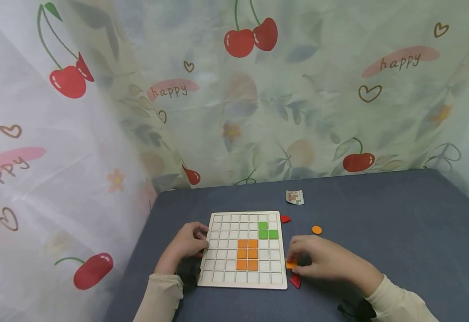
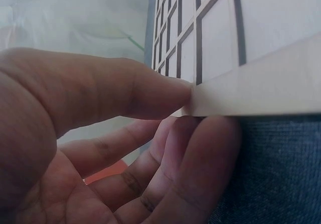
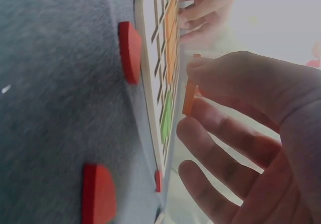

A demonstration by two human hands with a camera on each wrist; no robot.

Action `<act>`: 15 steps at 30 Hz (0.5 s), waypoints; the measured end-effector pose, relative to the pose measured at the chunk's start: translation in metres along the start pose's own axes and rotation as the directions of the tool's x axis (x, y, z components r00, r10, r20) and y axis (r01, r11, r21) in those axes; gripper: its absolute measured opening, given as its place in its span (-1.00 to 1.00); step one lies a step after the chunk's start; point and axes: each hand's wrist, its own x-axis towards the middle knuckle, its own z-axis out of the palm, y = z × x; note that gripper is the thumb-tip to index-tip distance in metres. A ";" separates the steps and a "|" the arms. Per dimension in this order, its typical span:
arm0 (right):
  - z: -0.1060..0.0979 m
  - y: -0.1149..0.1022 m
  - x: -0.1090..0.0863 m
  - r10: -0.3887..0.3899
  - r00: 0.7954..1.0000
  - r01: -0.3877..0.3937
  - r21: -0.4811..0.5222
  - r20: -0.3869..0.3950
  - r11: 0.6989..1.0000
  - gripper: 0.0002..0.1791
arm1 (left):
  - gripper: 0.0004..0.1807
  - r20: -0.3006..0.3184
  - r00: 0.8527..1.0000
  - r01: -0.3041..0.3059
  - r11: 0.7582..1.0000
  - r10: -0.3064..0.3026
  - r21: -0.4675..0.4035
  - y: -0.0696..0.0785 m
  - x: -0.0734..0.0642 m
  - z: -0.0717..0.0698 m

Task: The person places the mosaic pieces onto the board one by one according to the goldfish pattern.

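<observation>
Currently pinched: orange tile, between the right hand's thumb and fingers, just beside the grid board's right edge.
Right hand: narrow, holding that tile clear of the board cells.
Left hand: narrow, gripping the rim at the board's left edge, thumb on the rim.
Grid board: flat on the desk, between both hands.
Done, as judged: nine cells filled; most cells bare.
Left, as judged: the held tile is not yet seated; the loose pieces lie outside the board.
Board contents, centre: six orange squares, two across, three deep.
Board contents, far right: three green squares in an L.
Red pieces: three, right of the board; one shows only in the right wrist view.
Orange disc: right of the board.
Printed card: beyond the board's far right corner; print illegible.
</observation>
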 end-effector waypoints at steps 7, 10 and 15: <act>0.005 -0.002 0.019 -0.012 1.000 0.012 -0.018 -0.016 1.000 -0.86 | -0.57 0.002 1.000 0.004 1.000 -0.004 0.002 -0.001 0.000 -0.001; 0.006 -0.002 0.027 -0.017 0.999 0.016 -0.030 -0.031 0.999 -0.84 | -0.57 0.002 1.000 0.003 1.000 -0.003 0.001 -0.001 0.001 -0.001; 0.009 -0.003 0.038 -0.014 0.999 0.013 -0.046 -0.031 0.999 -0.83 | -0.57 0.009 1.000 0.006 1.000 -0.005 -0.010 -0.002 0.003 0.000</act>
